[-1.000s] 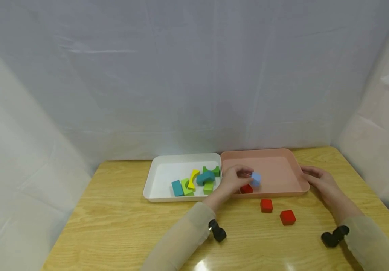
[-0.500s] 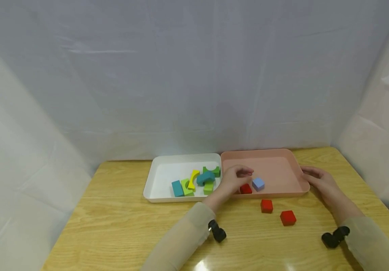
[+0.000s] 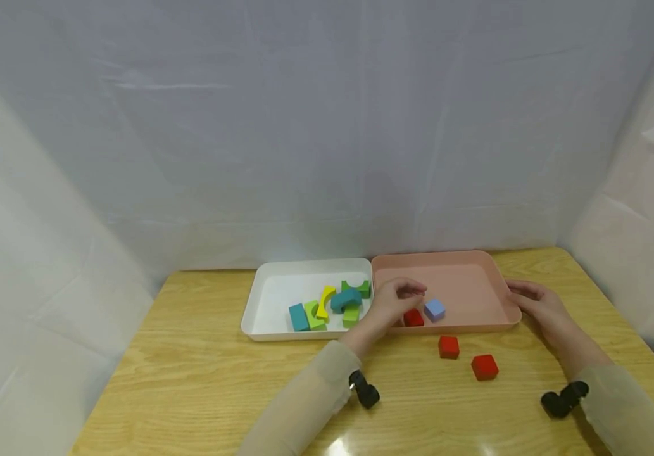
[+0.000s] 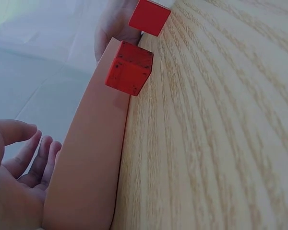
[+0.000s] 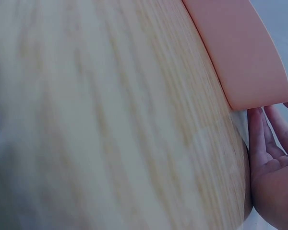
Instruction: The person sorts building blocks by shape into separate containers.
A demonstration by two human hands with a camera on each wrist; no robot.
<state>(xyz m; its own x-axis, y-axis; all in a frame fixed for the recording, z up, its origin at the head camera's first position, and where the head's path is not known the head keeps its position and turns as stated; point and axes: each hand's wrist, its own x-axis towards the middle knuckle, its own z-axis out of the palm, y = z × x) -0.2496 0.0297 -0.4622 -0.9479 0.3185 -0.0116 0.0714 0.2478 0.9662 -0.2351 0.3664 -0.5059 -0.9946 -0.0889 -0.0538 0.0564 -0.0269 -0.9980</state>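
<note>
My left hand (image 3: 390,304) hovers over the left part of the pink tray (image 3: 466,272), fingers loosely bent with nothing between them. In the left wrist view, its thumb and fingers stand apart behind the tray's near wall (image 4: 86,158). Just right of its fingertips, a light blue cube (image 3: 434,310) lies in the tray. A red block (image 3: 413,318) sits beside the cube, partly covered by the hand. My right hand (image 3: 540,307) is at the tray's right end, its fairly straight fingertips against the wall (image 5: 249,72).
Two red cubes lie on the wooden table in front of the pink tray, a nearer cube (image 3: 484,367) and a farther cube (image 3: 449,347). Against the tray's left side stands a white tray (image 3: 275,285) with several teal, green and yellow blocks. Pale sheeting (image 3: 327,126) surrounds the table.
The light blue cube has left my left hand's fingers and now rests on the pink tray's floor. Both hands have stayed almost in place.
</note>
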